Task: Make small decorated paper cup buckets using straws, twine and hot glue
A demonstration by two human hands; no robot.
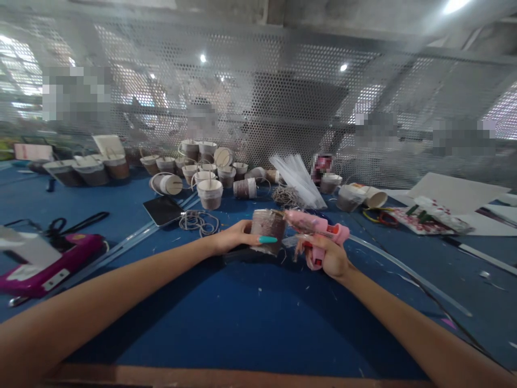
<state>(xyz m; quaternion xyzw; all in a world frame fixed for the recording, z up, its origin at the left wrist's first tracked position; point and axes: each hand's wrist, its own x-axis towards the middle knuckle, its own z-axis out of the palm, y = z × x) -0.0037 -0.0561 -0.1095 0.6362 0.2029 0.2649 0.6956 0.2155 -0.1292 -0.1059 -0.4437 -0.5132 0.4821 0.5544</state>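
My left hand is wrapped round a small brown twine-covered cup, held just above the blue table. In my right hand is a pink glue gun, gripped by its handle. Its nozzle points left and touches or nearly touches the cup's upper right side. A cord runs from the gun to the right across the table.
Several similar small cups with wire handles stand at the back centre. A bundle of clear glue sticks, a coil of twine and a dark phone lie nearby. A magenta glue gun and scissors lie left. Perforated metal mesh closes the back.
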